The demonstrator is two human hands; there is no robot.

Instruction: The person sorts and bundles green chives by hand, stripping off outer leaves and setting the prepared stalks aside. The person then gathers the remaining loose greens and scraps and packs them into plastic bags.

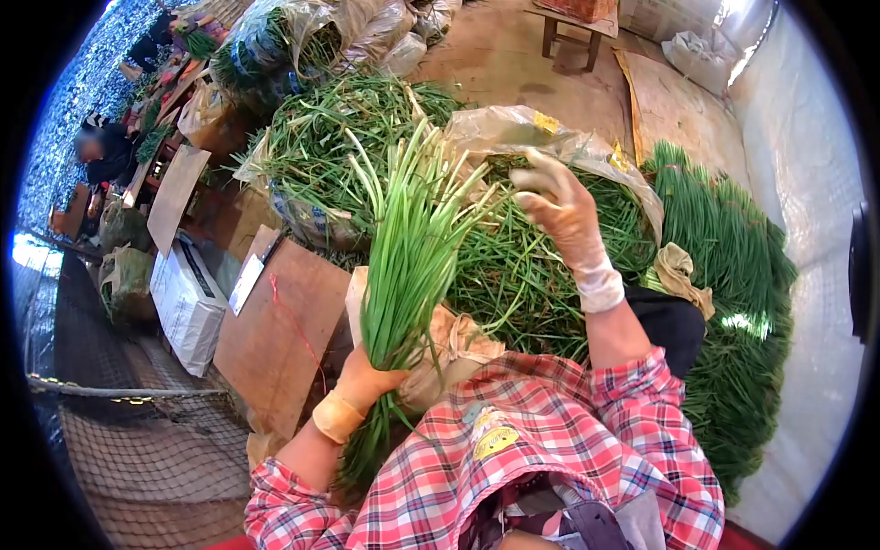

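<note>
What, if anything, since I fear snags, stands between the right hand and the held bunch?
Nothing visible stands between the right hand and the green bunch; the loose greens appear to lie below.

Pink-and-blue plaid shirt (550, 412), yellow-printed patch (495, 438)

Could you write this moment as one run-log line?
left hand: grips green stalk bundle | right hand: raised near its pale ends, fingers blurred | nearby: heap of loose greens
</note>
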